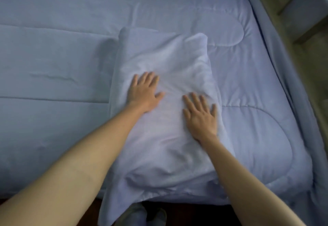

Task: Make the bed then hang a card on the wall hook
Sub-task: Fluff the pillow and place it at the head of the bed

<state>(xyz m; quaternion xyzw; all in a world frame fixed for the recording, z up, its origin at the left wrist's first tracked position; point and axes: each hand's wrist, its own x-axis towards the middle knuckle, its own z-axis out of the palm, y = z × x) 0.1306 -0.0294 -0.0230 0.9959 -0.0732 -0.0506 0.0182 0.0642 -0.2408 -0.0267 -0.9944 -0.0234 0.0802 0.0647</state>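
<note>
We see a pale blue, rumpled fabric pillow (168, 101) lying on the pale blue quilted bed cover (53, 57), near the bed's right edge, its near end hanging over the front edge. Our left hand (144, 95) and right hand (201, 117) both lie flat on top of the pillow, each grip spread, fingers extended, pinching nothing.

Bed (53, 57) runs out of frame at left and top. Pillow's (165, 137) lower left corner is cut by the bottom edge. Furniture (305, 21) at upper right is blurred; possibly a wooden frame or steps. Dark shapes (142, 215) at bottom centre are too unclear to identify.
</note>
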